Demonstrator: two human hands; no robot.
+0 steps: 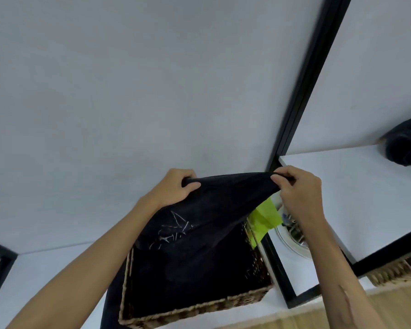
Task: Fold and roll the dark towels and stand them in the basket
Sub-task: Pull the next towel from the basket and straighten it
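A dark towel (214,205) hangs stretched between both hands above the woven basket (195,309). My left hand (176,186) grips its left top corner. My right hand (297,188) pinches the right top corner. The towel's lower part drapes down into the basket and over its left rim; pale loose threads show on the cloth. A second dark towel (406,143), rolled, lies on the white shelf (347,186) at the far right.
A black frame post (301,91) runs up the white wall beside the shelf. A lime-green cloth (263,222) and a round white object (292,238) sit behind the basket's right side. A wicker edge (394,269) shows low right, above the wooden floor.
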